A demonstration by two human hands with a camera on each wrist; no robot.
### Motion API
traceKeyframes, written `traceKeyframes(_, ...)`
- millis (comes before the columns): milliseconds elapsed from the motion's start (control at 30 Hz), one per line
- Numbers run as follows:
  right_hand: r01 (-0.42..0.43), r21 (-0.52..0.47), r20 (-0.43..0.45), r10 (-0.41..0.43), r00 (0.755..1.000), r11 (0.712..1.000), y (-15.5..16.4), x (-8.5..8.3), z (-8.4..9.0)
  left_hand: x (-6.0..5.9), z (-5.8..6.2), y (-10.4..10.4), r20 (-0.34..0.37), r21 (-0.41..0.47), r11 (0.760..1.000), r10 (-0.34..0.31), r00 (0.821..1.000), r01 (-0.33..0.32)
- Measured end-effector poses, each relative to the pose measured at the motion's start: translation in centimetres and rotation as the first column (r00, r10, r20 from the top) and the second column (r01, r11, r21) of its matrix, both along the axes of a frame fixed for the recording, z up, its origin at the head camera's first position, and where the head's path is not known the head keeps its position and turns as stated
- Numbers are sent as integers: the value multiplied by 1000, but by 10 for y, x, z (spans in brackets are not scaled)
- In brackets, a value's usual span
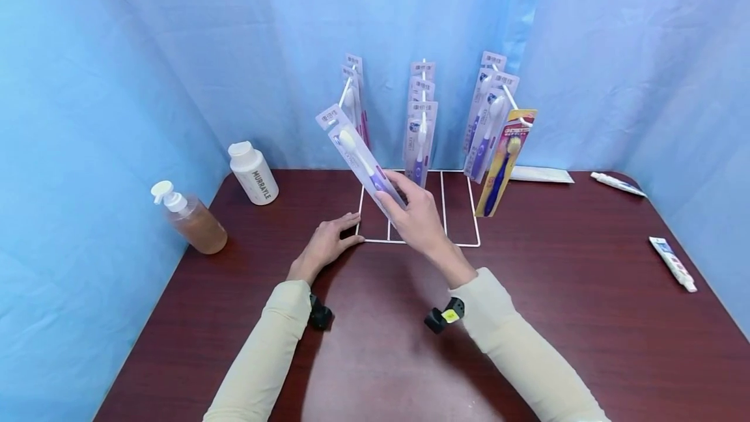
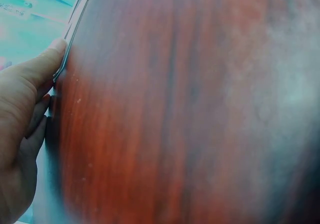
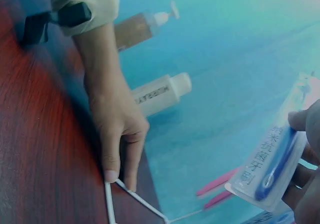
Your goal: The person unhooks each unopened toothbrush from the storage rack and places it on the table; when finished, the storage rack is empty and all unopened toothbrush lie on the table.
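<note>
A white wire rack (image 1: pixel 433 243) stands at the middle of the dark red table (image 1: pixel 556 318), with toothbrush packs hanging on three hooks. My right hand (image 1: pixel 404 204) grips a clear pack with a purple and white toothbrush (image 1: pixel 360 155), tilted, in front of the left hook. In the right wrist view this toothbrush pack (image 3: pixel 270 169) lies between my thumb and fingers (image 3: pixel 300 121). My left hand (image 1: pixel 328 243) lies flat on the table, its straight fingertips pressing the front left corner of the rack's base (image 3: pixel 137 199). The left wrist view shows the left hand's thumb (image 2: pixel 47 59) against the wire (image 2: pixel 75 29).
An amber pump bottle (image 1: pixel 190 220) and a white bottle (image 1: pixel 253 174) stand at the left. A yellow and red toothbrush pack (image 1: pixel 504 161) hangs at the rack's right side. Two toothpaste tubes (image 1: pixel 672 262) (image 1: pixel 618 183) and a flat white pack (image 1: pixel 541 175) lie at the right. Blue curtains surround the table.
</note>
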State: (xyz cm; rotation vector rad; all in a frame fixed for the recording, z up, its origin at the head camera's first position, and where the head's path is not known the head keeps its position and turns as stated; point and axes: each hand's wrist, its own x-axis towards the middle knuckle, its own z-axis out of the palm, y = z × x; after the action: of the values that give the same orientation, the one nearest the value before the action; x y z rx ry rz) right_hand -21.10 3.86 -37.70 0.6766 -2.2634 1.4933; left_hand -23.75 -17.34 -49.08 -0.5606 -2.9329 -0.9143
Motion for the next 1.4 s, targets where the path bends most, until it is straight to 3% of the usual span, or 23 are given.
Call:
traceKeyframes(167,-84,-3,91,84,992,996,6,14,15,0,-2,-1,-8,-1,1000,-3,1000,3)
traceKeyframes(400,-146,-142,243,177,954,979,12,29,17,0,-5,-1,13,-1,1000,11,1000,-11)
traceKeyframes(700,-78,-361,450,247,858,929,27,53,7,1,-2,-1,-2,-13,1000,1,1000,-1)
traceKeyframes(1067,32,-452,634,296,714,891,45,66,-16,-2,-2,-1,-27,-10,1000,-11,1000,11)
traceKeyframes(1233,33,-465,666,325,671,884,48,69,-29,-1,-1,0,-31,-10,1000,-17,999,16)
traceKeyframes(1400,23,-484,677,357,644,875,50,71,-41,-1,1,0,-18,-10,1000,-11,1000,11)
